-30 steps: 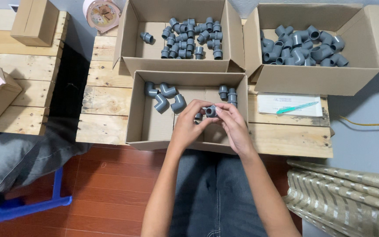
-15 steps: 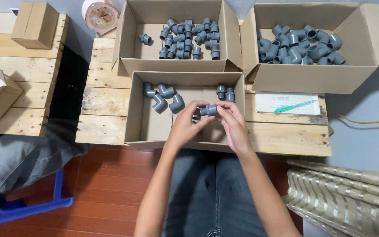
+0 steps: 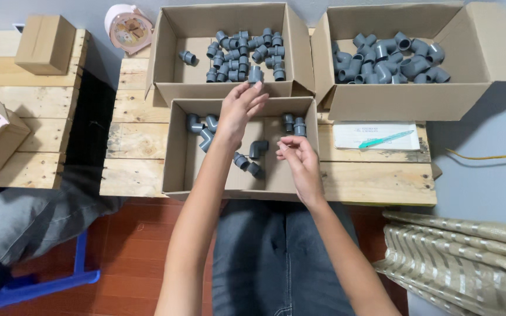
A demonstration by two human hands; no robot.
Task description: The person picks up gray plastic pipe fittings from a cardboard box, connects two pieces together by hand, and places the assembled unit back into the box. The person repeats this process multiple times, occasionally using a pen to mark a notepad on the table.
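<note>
My left hand stretches forward over the far wall of the near cardboard box, fingers spread and empty, fingertips just short of a grey straight fitting in the back left box. My right hand hovers over the near box with loosely curled fingers and nothing in it. Joined grey pipe fittings lie on the near box's floor between my hands. More grey elbows lie at the box's left and two short fittings at its right.
The back right box holds a pile of grey elbows. A paper sheet with a green pen lies on the wooden pallet. At the left are small cartons and another person's grey-clad leg. A pink round object stands behind.
Both hands held a fitting assembly together over the near box. It now lies in the box, my left hand has reached forward toward the back left box, and my right hand has let go.
</note>
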